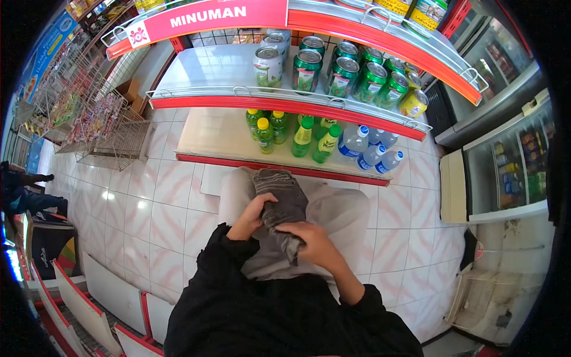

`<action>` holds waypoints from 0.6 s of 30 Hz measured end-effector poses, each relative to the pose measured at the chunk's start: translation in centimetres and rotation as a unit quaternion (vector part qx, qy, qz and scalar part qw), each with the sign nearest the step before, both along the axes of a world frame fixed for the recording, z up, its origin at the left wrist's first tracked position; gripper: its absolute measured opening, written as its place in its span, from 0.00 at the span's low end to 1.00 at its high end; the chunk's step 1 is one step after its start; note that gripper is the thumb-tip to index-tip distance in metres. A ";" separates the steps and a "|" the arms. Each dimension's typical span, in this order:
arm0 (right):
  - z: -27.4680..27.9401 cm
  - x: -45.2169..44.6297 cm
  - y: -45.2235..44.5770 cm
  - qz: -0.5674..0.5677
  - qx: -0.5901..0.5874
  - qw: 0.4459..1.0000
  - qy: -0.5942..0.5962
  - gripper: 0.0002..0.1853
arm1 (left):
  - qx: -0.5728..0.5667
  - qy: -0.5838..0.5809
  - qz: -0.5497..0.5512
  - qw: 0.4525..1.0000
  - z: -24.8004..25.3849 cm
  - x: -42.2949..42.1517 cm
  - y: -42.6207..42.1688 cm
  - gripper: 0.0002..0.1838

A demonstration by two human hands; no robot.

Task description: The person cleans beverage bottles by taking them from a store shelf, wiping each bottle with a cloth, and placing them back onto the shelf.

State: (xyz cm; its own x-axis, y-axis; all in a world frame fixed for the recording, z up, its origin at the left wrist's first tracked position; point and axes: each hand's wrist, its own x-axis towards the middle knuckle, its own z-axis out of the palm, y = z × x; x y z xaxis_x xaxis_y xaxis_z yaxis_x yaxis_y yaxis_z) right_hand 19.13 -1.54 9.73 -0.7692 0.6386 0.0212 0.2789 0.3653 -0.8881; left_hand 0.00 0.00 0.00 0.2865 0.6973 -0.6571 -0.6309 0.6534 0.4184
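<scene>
A grey-brown cloth (291, 199) with pale stripes at its far end lies bunched over my lap. My left hand (254, 213) is closed on the cloth's left edge. Nearer to my body, my right hand (311, 241) grips its crumpled lower part. Just beyond my knees, the lower shelf (208, 134) holds yellow-capped green bottles (265, 134), taller green bottles (327, 144) and blue-labelled clear bottles (372, 156). On the shelf above (202, 65) stand white-green cans (268, 67), green cans (344, 76) and a yellow can (414, 103).
A red-edged top shelf with a MINUMAN sign (208, 18) overhangs the cans. Glass-door coolers (505, 154) stand at the right. Wire baskets of packets (98, 122) are at the left, and a person (30, 193) is at the far left. White shelving (113, 291) lies behind on the left.
</scene>
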 end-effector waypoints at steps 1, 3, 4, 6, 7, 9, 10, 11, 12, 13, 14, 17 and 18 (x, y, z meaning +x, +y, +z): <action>-0.1 0.6 0.1 -0.033 -0.023 0.999 0.018 0.26 | 0.017 0.000 0.024 1.000 0.0 0.2 -0.2 0.19; -0.5 0.9 0.8 -0.099 -0.062 0.991 0.060 0.22 | 0.060 0.004 0.071 0.996 0.2 -0.1 0.2 0.17; -0.5 1.6 1.1 -0.098 -0.060 0.992 0.056 0.22 | 0.061 0.000 0.072 0.996 0.2 0.4 0.2 0.17; -0.6 2.6 1.6 -0.140 -0.104 0.981 0.081 0.23 | 0.131 0.126 0.035 0.983 0.9 1.2 -0.6 0.18; -0.6 3.0 2.0 -0.161 -0.124 0.975 0.095 0.23 | 0.167 0.189 0.016 0.968 1.0 1.4 -0.8 0.18; -0.3 3.9 3.6 -0.134 -0.096 0.981 0.099 0.23 | 0.224 0.203 -0.083 0.950 1.0 1.1 -1.4 0.19; 0.0 4.2 4.7 -0.109 -0.066 0.987 0.103 0.23 | 0.280 0.214 -0.182 0.918 1.0 0.9 -1.6 0.19; 0.3 4.2 5.7 -0.083 -0.035 0.990 0.108 0.23 | 0.332 0.221 -0.279 0.873 1.0 0.8 -1.7 0.20; 0.7 3.8 6.5 -0.084 -0.034 0.990 0.109 0.23 | 0.333 0.222 -0.280 0.872 1.4 0.9 -1.6 0.20; 1.2 3.3 7.3 -0.052 -0.032 0.992 0.113 0.20 | 0.395 0.179 -0.325 0.841 2.0 1.1 -1.4 0.20; 1.6 2.6 8.1 -0.021 -0.030 0.992 0.117 0.17 | 0.453 0.135 -0.367 0.801 2.6 1.2 -1.3 0.21; 1.9 0.8 10.8 -0.004 -0.013 0.996 0.091 0.15 | 0.492 0.080 -0.393 0.772 2.3 0.6 -1.4 0.22; 1.6 0.5 11.3 -0.018 0.002 0.998 0.058 0.14 | 0.478 0.071 -0.377 0.790 2.1 0.2 -1.5 0.22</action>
State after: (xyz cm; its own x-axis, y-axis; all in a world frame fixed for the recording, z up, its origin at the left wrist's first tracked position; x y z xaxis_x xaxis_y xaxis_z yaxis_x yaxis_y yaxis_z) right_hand 19.67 9.77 11.30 -0.7375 0.6661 0.1113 0.1877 0.3605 -0.9137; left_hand 0.19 -1.53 2.12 0.8282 0.5605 0.0052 -0.1165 0.1631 0.9797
